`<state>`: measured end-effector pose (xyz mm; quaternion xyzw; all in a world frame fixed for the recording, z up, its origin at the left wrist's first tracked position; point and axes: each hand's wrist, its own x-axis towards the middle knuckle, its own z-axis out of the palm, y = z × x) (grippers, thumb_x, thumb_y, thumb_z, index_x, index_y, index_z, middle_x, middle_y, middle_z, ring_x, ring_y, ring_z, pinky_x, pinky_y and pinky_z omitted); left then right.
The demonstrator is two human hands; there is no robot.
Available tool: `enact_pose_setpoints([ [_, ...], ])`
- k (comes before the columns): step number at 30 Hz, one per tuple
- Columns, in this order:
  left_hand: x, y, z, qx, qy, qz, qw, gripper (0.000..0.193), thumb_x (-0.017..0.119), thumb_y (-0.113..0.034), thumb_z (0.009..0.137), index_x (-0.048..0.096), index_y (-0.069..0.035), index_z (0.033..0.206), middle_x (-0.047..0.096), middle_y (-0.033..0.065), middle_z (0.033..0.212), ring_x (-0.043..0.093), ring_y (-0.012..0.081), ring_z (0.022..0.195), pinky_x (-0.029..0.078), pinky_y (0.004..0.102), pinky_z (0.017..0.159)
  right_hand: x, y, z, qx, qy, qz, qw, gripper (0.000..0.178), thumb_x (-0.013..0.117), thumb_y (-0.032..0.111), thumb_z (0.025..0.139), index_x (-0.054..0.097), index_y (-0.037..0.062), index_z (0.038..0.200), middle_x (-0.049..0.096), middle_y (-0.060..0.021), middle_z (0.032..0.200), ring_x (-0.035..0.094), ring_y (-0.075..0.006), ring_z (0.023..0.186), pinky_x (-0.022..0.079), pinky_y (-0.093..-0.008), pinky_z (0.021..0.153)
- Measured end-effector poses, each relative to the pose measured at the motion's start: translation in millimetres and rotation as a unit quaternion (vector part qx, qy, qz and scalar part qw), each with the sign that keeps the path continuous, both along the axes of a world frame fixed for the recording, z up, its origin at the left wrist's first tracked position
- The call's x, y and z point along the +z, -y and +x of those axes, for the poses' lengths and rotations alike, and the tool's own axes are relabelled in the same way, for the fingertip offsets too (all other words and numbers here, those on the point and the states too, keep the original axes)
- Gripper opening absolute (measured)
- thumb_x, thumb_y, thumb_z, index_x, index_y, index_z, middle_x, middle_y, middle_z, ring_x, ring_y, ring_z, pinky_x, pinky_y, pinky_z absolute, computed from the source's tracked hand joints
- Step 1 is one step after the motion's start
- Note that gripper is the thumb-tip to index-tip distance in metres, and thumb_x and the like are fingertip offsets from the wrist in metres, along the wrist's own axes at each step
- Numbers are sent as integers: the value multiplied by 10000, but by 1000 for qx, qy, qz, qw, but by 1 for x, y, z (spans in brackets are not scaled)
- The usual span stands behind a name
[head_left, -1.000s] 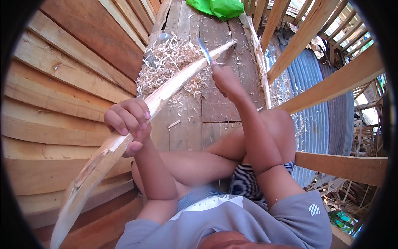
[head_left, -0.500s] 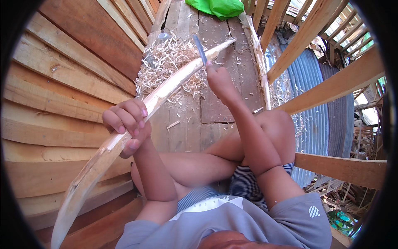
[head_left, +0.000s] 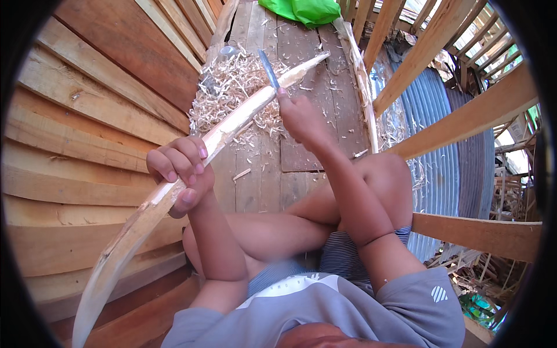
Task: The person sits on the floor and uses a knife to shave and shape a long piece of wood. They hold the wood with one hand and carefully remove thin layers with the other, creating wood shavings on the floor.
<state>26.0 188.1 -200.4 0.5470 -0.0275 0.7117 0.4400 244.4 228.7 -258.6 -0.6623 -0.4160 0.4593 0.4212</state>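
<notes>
A long pale wooden pole (head_left: 232, 123), stripped of bark, slants from the lower left up to the far middle. My left hand (head_left: 181, 172) is wrapped round it near its middle, fingers over the top and thumb below. My right hand (head_left: 303, 119) grips a knife, its handle hidden in the fist. The knife blade (head_left: 268, 69) points away and to the left, lying across the pole's far part and touching it. Fresh shaved wood shows along the pole's upper face, with rougher, browner patches on the near part.
Curly wood shavings (head_left: 249, 75) are heaped on the plank floor (head_left: 249, 174) beyond my hands. A plank wall (head_left: 98, 133) rises at left. Wooden railing slats (head_left: 464, 124) and corrugated metal sheets (head_left: 432, 156) are at right. A bright green bag (head_left: 304, 10) lies at the far end.
My right hand has drawn the knife a short way along the pole, toward my left hand. The left hand keeps its grip, barely shifted.
</notes>
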Motion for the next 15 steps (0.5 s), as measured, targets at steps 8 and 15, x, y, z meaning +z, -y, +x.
enact_pose_setpoints([
  [8,-1,-1,-2,-9,7,-6,1000,357,680,-117,620,404,-160,842,475,-20,625,483,151,641,417,336,715,10,8,-8,14,-5,-7,1000,549,368,449,1035,392,113,602,337,30,470,276,-104,349,226,-333,334],
  [15,1,0,0,-5,18,-6,1000,359,679,-117,611,406,-160,841,472,-27,623,484,148,632,419,327,705,-1,0,-2,33,-9,17,999,584,378,489,1033,383,119,581,328,45,467,258,-94,356,225,-324,341],
])
